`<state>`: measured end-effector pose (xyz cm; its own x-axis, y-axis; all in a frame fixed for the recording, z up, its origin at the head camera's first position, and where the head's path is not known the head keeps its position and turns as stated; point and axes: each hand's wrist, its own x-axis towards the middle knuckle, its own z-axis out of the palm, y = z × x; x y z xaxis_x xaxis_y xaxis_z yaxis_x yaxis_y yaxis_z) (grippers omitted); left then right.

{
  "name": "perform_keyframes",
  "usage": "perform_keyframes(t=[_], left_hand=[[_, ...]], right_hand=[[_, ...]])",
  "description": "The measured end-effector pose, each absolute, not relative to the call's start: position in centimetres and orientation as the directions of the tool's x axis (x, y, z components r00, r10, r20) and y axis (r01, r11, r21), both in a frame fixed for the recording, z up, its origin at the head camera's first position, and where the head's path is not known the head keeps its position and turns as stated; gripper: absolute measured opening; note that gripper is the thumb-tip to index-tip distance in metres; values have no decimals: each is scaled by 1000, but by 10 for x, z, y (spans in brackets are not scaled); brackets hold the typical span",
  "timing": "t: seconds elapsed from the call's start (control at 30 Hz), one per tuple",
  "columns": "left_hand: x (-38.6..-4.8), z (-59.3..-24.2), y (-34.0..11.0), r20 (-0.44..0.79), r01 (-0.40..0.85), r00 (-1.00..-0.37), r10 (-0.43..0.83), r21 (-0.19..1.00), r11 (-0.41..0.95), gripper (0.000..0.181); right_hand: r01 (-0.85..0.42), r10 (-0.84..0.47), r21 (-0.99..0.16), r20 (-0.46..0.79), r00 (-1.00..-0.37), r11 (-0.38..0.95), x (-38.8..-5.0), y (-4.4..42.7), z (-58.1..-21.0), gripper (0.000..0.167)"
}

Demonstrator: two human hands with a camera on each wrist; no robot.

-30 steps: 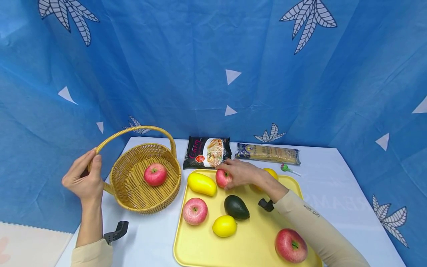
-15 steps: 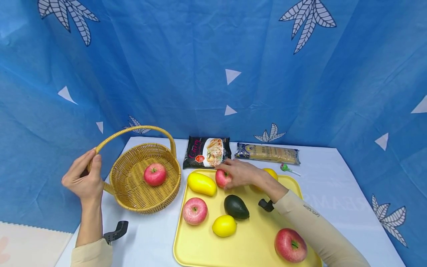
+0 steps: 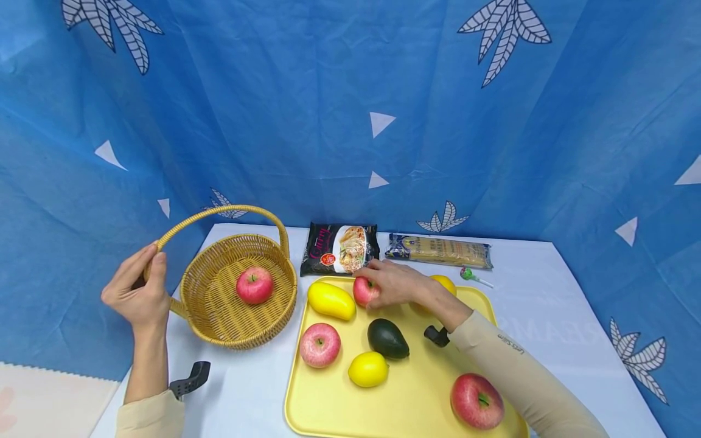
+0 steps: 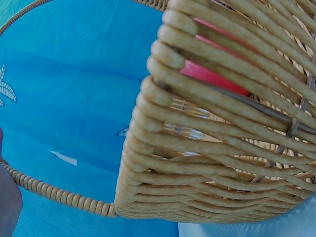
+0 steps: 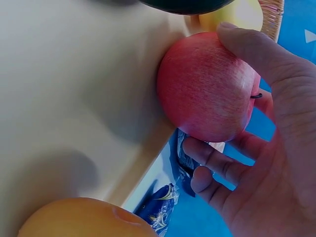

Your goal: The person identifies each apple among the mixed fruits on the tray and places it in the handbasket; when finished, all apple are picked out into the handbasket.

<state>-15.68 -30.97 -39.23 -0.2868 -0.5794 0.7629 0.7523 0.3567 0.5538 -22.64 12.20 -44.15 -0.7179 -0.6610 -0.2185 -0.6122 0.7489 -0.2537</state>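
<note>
With the left hand (image 3: 137,289) gripping an arched handle (image 3: 241,208), one red apple (image 3: 254,285) inside the wicker basket (image 3: 232,319), at the yellow tray's (image 3: 328,407) far edge another red apple (image 3: 364,292), grasped by the right hand (image 3: 400,284), between thumb and fingertips (off the palm).

The basket (image 3: 241,340) is left of the tray (image 3: 416,401).

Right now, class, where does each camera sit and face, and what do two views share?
Head: head-worn, facing forward and down at tray and basket; left hand, right hand, forearms show.
Left wrist: worn there, facing basket's side; hand's edge shows.
Right wrist: worn there, facing the gripped apple; hand shows.
Head and right wrist share this apple.
</note>
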Motion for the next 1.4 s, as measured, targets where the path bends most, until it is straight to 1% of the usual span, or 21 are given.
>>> perform_keyframes(t=[0.4,0.73,1.03,1.4], left_hand=[[-157,-392,-310,766,756,-282,-578,548,357,20],[-157,-392,-311,763,759,-279,-582,547,354,20],[-156,-392,-310,767,745,-286,-574,555,370,19],[-156,-393,-310,765,732,-292,-574,565,381,19]], right_hand=[[-588,-647,-278,-234,-726,760,-227,122,-441,77],[-601,-650,-260,-184,-737,755,-227,122,-439,73],[-613,-658,-259,-150,-738,746,-223,122,-436,73],[-645,-676,-252,-61,-734,722,-223,120,-433,72]])
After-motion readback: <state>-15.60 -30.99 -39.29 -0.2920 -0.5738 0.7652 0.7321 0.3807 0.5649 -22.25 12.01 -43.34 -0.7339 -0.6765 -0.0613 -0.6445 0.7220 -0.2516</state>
